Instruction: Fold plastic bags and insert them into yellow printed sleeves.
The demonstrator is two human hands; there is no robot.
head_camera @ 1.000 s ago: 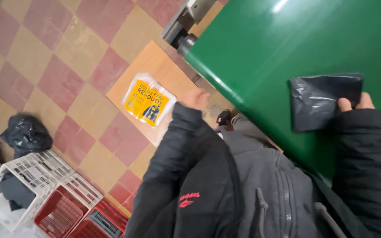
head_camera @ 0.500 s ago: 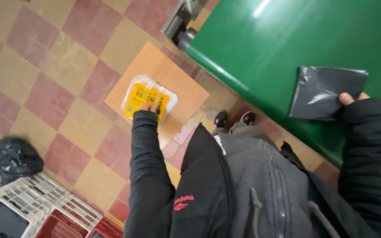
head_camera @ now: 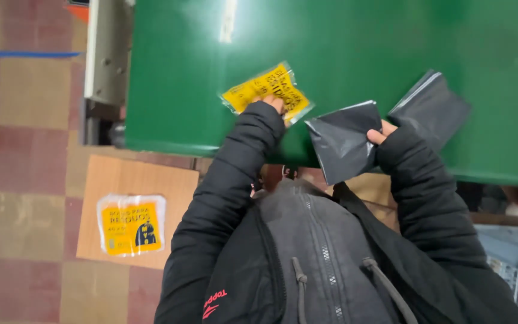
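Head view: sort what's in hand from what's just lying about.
In hand:
left hand on yellow packet
right hand holding folded black bag
green table

Lying about:
second yellow packet on cardboard sheet
tiled floor

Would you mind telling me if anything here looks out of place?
One yellow packet lies down on a cardboard sheet on the floor, apart from the packet on the green table. Nothing looks spilled or damaged.

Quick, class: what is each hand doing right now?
Left hand: shut on the yellow packet.
Right hand: shut on the black folded bag.
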